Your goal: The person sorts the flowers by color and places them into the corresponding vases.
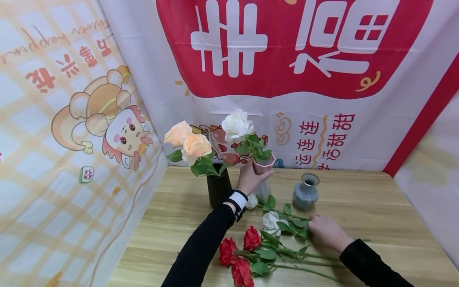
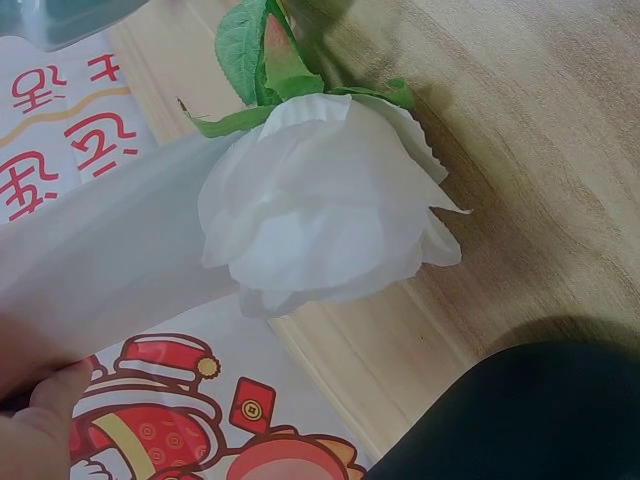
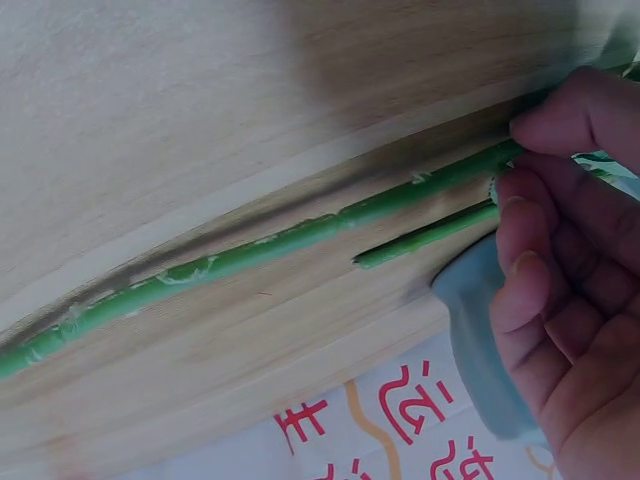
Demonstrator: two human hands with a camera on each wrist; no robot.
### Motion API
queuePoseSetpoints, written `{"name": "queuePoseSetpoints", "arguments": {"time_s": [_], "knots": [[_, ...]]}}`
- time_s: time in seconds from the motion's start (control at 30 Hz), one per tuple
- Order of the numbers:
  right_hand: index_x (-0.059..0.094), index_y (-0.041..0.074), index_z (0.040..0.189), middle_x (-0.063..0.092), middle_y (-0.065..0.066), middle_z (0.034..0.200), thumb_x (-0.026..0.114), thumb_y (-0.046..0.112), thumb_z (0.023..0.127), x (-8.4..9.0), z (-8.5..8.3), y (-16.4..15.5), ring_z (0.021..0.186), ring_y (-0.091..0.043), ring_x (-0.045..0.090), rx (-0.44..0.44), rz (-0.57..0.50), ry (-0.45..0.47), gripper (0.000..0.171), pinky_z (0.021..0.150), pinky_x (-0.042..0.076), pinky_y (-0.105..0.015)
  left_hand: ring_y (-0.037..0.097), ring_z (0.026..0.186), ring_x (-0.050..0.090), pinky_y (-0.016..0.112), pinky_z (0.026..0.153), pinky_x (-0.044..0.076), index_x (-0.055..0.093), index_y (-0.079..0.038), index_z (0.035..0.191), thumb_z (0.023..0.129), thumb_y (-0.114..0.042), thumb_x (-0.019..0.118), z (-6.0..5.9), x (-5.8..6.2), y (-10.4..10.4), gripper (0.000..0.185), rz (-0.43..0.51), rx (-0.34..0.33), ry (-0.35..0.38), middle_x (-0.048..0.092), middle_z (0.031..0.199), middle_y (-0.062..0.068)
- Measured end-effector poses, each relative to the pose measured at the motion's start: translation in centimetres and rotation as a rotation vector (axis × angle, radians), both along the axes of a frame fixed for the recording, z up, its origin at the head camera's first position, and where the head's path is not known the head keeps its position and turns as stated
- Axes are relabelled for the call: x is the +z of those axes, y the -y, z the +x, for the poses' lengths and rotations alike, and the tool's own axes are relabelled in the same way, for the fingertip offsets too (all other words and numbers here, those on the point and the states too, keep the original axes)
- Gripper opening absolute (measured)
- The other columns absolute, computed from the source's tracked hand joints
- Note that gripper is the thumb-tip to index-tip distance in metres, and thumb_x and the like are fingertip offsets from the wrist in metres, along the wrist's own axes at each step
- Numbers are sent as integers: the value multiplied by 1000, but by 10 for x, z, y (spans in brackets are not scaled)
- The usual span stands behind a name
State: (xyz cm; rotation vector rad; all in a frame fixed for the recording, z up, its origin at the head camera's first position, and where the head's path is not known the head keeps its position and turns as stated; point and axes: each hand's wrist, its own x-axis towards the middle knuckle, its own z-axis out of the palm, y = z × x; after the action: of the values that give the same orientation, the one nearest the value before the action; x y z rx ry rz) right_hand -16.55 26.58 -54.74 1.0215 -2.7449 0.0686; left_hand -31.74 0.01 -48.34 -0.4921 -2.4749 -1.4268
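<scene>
My left hand [image 1: 250, 178] grips a pale pink-and-white vase [image 1: 263, 189] just below its rim. A white rose [image 1: 237, 125] with green leaves stands in that vase. Beside the vase's foot lies another white rose bloom [image 1: 252, 200], large in the left wrist view. My right hand [image 1: 329, 232] is low over the table, at the leafy stems behind a white rose [image 1: 271, 223]. In the right wrist view its thumb and fingers pinch a green stem [image 3: 270, 245]; a shorter stem end [image 3: 425, 235] shows alongside. Which bloom the pinched stem belongs to is unclear.
A black vase [image 1: 218, 185] with peach roses [image 1: 196, 147] stands left of the left hand. A grey-blue vase [image 1: 306, 193] stands behind the right hand. Several red roses [image 1: 242, 271] lie near the front of the wooden table [image 1: 150, 239]. Printed cloth [image 1: 143, 59] hangs behind.
</scene>
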Motion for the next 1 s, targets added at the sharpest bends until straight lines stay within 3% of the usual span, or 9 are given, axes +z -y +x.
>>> {"name": "queuePoseSetpoints", "arguments": {"time_s": [0.3, 0.53, 0.77, 1.0], "knots": [[39, 21, 58, 43, 4, 65, 67, 2, 58, 2, 3, -2, 54, -11, 37, -54, -1, 79, 33, 45, 31, -31, 16, 110, 61, 30, 89, 50, 48, -14, 140, 76, -44, 84, 3, 1, 1, 80, -28, 15, -1, 63, 125, 7], [50, 16, 64, 48, 1, 69, 69, 6, 64, 1, 9, 0, 56, -16, 47, -103, -10, 67, 22, 46, 39, -35, 16, 111, 60, 31, 90, 50, 48, -14, 141, 76, -42, 85, 4, 2, 0, 80, -30, 20, 6, 63, 125, 7], [57, 11, 67, 51, -1, 69, 73, 1, 63, 13, 20, 4, 57, -19, 51, -199, -57, 69, 20, 46, 43, -37, 17, 111, 61, 31, 88, 51, 46, -14, 142, 75, -47, 84, 2, 0, 1, 84, -42, 22, 4, 62, 126, 7], [54, 13, 61, 47, 0, 62, 66, -13, 61, 31, 28, 12, 51, -16, 48, -325, -134, 53, 29, 42, 39, -35, 16, 115, 58, 33, 91, 49, 43, -15, 145, 75, -43, 85, 3, 6, 0, 86, 20, 0, 71, 58, 131, 6]]}}
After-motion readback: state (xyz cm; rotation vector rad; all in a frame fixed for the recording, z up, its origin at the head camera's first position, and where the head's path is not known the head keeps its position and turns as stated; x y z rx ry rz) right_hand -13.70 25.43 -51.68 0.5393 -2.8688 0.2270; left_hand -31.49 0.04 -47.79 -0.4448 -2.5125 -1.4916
